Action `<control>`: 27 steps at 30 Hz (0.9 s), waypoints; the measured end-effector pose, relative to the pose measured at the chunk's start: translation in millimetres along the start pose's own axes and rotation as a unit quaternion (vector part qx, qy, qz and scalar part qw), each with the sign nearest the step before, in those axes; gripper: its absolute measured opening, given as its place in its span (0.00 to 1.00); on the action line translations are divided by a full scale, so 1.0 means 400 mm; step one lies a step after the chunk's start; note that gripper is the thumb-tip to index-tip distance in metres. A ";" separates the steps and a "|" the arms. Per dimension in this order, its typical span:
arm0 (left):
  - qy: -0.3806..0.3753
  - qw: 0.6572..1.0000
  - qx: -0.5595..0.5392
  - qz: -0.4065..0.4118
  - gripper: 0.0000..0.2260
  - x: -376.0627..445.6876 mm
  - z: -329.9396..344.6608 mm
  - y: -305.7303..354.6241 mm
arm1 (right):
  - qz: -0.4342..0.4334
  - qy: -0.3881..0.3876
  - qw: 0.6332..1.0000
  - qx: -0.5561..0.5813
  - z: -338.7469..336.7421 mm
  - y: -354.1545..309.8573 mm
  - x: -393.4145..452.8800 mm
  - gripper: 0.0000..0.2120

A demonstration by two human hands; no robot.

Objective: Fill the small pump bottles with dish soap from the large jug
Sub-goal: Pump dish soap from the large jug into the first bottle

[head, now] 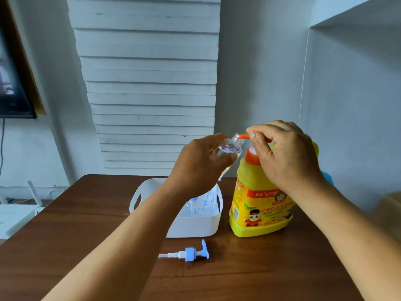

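One yellow jug (259, 205) stands upright on the brown desk (76, 235), right of centre, with an orange pump (245, 136) on top. The right hand (284, 155) rests over the pump head, fingers curled down around it, thumb tip on the orange spout. The jug's upper right side and handle are hidden behind this hand.

The left hand (201, 164) grips one clear small bottle (230, 146), held in the air and tilted so its open mouth meets the tip of the orange spout. Most of the bottle's body is covered by the fingers; how much soap is in it cannot be made out.

One white basket (195, 224) with handle slots sits on the desk just left of the jug, partly hidden by the left forearm. Inside are more clear bottles with blue parts (204, 203); their number cannot be counted, as they overlap and blur together.

One loose pump top (188, 254), white tube and pale blue head, lies flat on the desk in front of the basket, apart from it.

A blue thing (327, 178) peeks out behind the right wrist, too hidden to name. A dark screen (13, 83) is cut off at the left edge, and a brown box (388, 209) at the right edge.
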State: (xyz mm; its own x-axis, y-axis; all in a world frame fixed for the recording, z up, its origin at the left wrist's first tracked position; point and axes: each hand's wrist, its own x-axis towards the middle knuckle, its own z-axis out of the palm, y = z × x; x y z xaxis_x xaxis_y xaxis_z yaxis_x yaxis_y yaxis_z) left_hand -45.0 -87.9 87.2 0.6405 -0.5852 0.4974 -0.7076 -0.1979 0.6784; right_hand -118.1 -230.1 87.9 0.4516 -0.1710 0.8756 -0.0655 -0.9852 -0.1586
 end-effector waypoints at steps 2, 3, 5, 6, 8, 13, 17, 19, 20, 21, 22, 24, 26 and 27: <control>0.006 1.000 0.006 0.009 0.11 0.008 -0.003 0.005 | -0.007 -0.002 1.000 -0.006 -0.010 0.004 0.019 0.13; 0.008 1.000 0.010 0.009 0.11 0.009 -0.004 0.008 | -0.008 -0.001 1.000 -0.007 -0.010 0.005 0.022 0.13; 0.013 1.000 0.006 0.006 0.12 0.012 -0.004 0.011 | -0.007 0.012 1.000 -0.007 -0.006 0.006 0.018 0.14; 0.015 1.000 0.003 0.005 0.12 0.012 -0.003 0.012 | -0.005 0.021 1.000 -0.006 -0.001 0.006 0.013 0.14; 0.012 1.000 0.004 0.002 0.11 0.011 0.002 0.006 | 0.003 0.031 1.000 -0.002 0.015 0.010 -0.001 0.13; 0.008 1.000 0.010 -0.015 0.10 -0.001 0.013 -0.017 | 0.010 0.015 1.000 0.006 0.043 0.014 -0.034 0.13; 0.009 1.000 -0.019 -0.019 0.10 0.005 0.017 -0.023 | 0.006 0.011 1.000 0.008 0.035 0.009 -0.012 0.13; 0.013 0.998 -0.050 -0.029 0.12 0.014 0.018 -0.024 | 0.000 0.017 1.000 0.001 0.026 0.007 -0.001 0.14; 0.014 0.997 -0.066 -0.039 0.14 0.019 0.020 -0.024 | -0.001 0.017 1.000 -0.001 0.022 0.007 0.003 0.14; 0.015 0.995 -0.082 -0.051 0.17 0.023 0.023 -0.024 | 0.000 0.014 1.000 -0.002 0.021 0.009 0.006 0.15; 0.015 0.993 -0.099 -0.063 0.18 0.026 0.027 -0.026 | 0.000 0.012 1.000 0.000 0.021 0.010 0.008 0.15; 0.018 0.988 -0.130 -0.078 0.19 0.025 0.034 -0.025 | 0.003 0.010 1.000 0.007 0.022 0.012 0.011 0.14; 0.023 0.983 -0.157 -0.088 0.18 0.023 0.041 -0.024 | 0.007 0.009 1.000 0.014 0.022 0.012 0.015 0.13; 0.024 0.980 -0.172 -0.095 0.18 0.022 0.043 -0.026 | 0.008 0.008 1.000 0.017 0.025 0.011 0.017 0.13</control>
State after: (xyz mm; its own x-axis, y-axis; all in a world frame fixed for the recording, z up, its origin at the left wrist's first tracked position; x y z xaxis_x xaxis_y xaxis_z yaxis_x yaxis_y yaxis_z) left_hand -37.3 -104.5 75.2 0.7699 -0.5237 0.3646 -0.4379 -0.0180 0.8988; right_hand -106.7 -235.6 88.5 0.4370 -0.1869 0.8798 -0.0430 -0.9814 -0.1872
